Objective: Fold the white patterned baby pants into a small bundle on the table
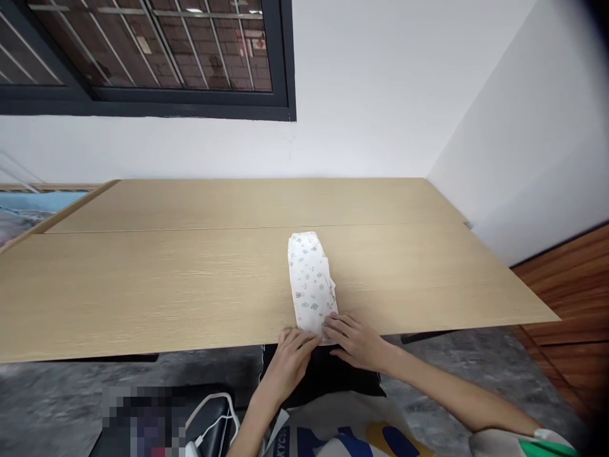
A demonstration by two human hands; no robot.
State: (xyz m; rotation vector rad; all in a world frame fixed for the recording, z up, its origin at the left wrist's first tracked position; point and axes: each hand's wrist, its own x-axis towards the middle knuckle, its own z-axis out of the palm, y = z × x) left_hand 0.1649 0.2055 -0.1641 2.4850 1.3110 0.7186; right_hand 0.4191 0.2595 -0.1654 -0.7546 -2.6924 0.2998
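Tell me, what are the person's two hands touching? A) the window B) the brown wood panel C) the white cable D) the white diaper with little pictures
D. The left hand and the right hand both touch the near end of the white printed diaper.

A folded diaper [311, 282] blocks the left hand [290, 365] and right hand [359, 343] going forward.

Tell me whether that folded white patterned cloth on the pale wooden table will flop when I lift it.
It will probably flop: the folded white patterned cloth has soft, crumpled edges. It looks light for its size, and its layers may slide apart, since no tie shows.
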